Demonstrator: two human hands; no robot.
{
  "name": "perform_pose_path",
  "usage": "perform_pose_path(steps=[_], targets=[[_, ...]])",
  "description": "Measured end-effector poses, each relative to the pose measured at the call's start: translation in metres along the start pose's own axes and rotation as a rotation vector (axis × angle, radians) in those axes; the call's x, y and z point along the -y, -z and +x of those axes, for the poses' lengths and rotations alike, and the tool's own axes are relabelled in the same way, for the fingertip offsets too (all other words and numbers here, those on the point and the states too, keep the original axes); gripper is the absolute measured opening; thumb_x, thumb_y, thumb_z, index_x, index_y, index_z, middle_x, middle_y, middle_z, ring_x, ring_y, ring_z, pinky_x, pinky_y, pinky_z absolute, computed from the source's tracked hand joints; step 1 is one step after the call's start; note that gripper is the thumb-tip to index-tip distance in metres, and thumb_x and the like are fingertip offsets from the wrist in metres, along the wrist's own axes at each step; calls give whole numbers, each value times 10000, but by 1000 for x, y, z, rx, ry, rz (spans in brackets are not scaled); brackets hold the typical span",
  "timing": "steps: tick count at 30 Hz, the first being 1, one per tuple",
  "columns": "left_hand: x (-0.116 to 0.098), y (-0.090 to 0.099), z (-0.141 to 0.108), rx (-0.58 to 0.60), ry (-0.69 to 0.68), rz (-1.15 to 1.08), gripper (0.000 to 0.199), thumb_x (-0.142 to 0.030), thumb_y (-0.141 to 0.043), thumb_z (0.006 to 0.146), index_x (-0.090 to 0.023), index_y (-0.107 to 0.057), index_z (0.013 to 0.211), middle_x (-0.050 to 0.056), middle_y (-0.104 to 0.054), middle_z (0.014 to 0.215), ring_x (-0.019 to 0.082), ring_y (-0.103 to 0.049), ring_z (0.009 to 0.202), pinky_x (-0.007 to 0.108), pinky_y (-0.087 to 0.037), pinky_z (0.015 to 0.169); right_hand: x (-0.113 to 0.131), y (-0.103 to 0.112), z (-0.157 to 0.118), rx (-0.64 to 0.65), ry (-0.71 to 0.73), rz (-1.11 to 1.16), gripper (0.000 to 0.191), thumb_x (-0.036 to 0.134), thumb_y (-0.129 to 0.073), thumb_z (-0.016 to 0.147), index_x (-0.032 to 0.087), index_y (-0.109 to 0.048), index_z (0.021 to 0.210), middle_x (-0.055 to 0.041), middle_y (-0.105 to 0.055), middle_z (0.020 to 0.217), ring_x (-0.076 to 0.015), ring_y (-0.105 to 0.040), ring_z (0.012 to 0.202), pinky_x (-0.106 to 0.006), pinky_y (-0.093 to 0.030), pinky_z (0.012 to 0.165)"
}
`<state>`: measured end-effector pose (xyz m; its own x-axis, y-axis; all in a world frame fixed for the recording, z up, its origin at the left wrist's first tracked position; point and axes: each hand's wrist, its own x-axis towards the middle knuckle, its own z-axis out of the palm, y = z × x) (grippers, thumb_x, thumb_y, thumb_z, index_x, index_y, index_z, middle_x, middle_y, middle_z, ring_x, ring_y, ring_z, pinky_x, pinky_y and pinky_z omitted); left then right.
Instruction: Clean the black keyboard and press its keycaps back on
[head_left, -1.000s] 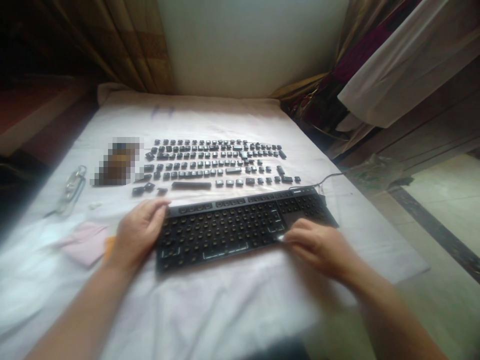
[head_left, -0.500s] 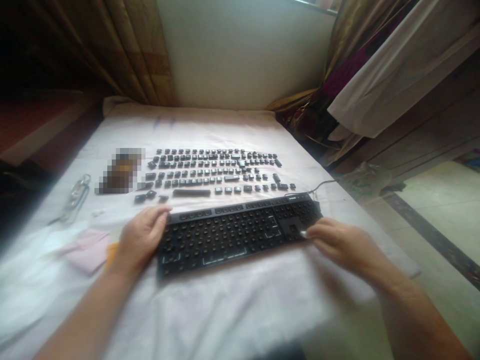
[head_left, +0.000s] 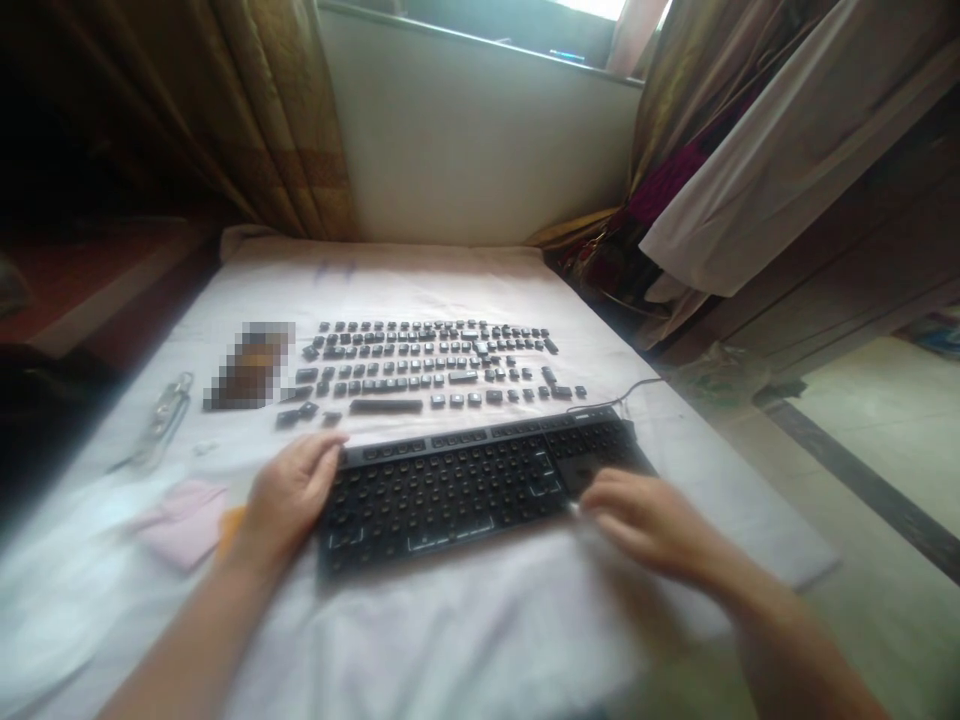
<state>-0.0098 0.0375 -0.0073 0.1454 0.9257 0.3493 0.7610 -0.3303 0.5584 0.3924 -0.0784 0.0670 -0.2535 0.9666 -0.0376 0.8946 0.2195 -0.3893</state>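
Note:
A black computer keyboard (head_left: 450,495) with its keycaps off lies slightly slanted on the white sheet, bare key posts showing. My left hand (head_left: 296,490) grips its left end, thumb along the upper corner. Over the lower right part of the keyboard, my right hand (head_left: 637,520) is closed in a pinch. A small white bit (head_left: 575,509) sticks out from its fingertips by the front edge; its kind is too small and blurred to tell. Beyond the keyboard, loose black keycaps (head_left: 405,349) lie in rows, with the long spacebar (head_left: 386,406) nearest.
Left of the keycaps is a pixelated brown item (head_left: 251,368), then a clear slim object (head_left: 165,415). A pink cloth (head_left: 184,520) and an orange piece (head_left: 229,528) lie beside my left forearm. The keyboard's cable (head_left: 637,388) runs off right. Curtains and hanging clothes (head_left: 720,200) surround the bed.
My right hand has moved left and a little down along the keyboard's front edge, with the white bit still in its fingers. My left hand keeps its grip. The view has tilted up slightly.

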Motion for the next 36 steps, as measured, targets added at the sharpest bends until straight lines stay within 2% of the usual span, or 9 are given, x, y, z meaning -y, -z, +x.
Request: perform_pose_path(steps=[3, 8, 11, 15, 22, 27, 29, 32, 36], targets=[[0, 0, 0, -8, -17, -11, 349, -446, -438, 919, -241, -712, 989, 45, -762, 1002, 221, -713, 931, 306, -554, 852, -4, 11, 3, -41, -3, 150, 247, 168, -501, 815, 229, -741, 817, -30, -742, 799, -173, -708, 740, -269, -557, 671], [1, 0, 1, -25, -38, 2, 342, -445, -441, 923, -241, -711, 972, 44, -770, 975, 216, -721, 901, 302, -562, 852, -22, 23, 18, -193, -103, 131, 219, 279, -548, 831, 219, -751, 888, -57, -781, 878, -208, -737, 787, -317, -581, 719], [4, -1, 1, -38, -44, 6, 329, -444, -446, 920, -253, -710, 963, 35, -774, 972, 212, -723, 895, 299, -565, 860, -46, 30, 32, -263, -168, 23, 221, 326, -580, 825, 227, -753, 923, -52, -788, 893, -219, -740, 794, -320, -568, 720], [6, -3, 0, -44, -41, 7, 350, -464, -442, 924, -249, -714, 971, 34, -771, 972, 209, -723, 891, 288, -568, 846, -89, 40, 49, -287, -385, -206, 210, 347, -597, 799, 257, -772, 872, -19, -783, 841, -202, -723, 731, -272, -516, 629], [9, -3, 0, -36, -35, 33, 396, -516, -427, 934, -244, -712, 976, 33, -765, 981, 211, -723, 899, 284, -568, 837, -137, 49, 87, -344, -516, -286, 248, 374, -599, 803, 273, -796, 915, -49, -781, 895, -239, -701, 762, -297, -478, 619], [14, -5, 0, -26, -7, 66, 392, -511, -430, 925, -247, -715, 979, 36, -767, 996, 220, -726, 917, 292, -569, 829, -144, 48, 114, -393, -511, -292, 426, 350, -566, 860, 234, -699, 1248, -106, -650, 1345, -283, -625, 1158, -375, -489, 911], [14, -5, 0, -30, -4, 78, 385, -505, -432, 922, -249, -714, 981, 34, -767, 997, 221, -726, 918, 294, -568, 828, -143, 44, 114, -415, -524, -292, 455, 342, -551, 876, 226, -665, 1300, -115, -598, 1411, -300, -569, 1246, -410, -459, 974], [12, -3, 0, -31, -10, 97, 371, -492, -433, 926, -254, -711, 984, 30, -765, 992, 216, -723, 913, 282, -566, 813, -136, 32, 100, -441, -582, -276, 385, 322, -494, 910, 234, -718, 1210, -97, -669, 1307, -279, -608, 1185, -372, -472, 939], [8, 0, 0, -51, -22, 164, 377, -501, -432, 926, -248, -706, 976, 40, -760, 973, 226, -717, 894, 297, -560, 803, -124, 8, 70, -468, -731, -235, 373, 364, -454, 926, 220, -773, 1057, -101, -754, 1070, -265, -693, 926, -324, -497, 704]])
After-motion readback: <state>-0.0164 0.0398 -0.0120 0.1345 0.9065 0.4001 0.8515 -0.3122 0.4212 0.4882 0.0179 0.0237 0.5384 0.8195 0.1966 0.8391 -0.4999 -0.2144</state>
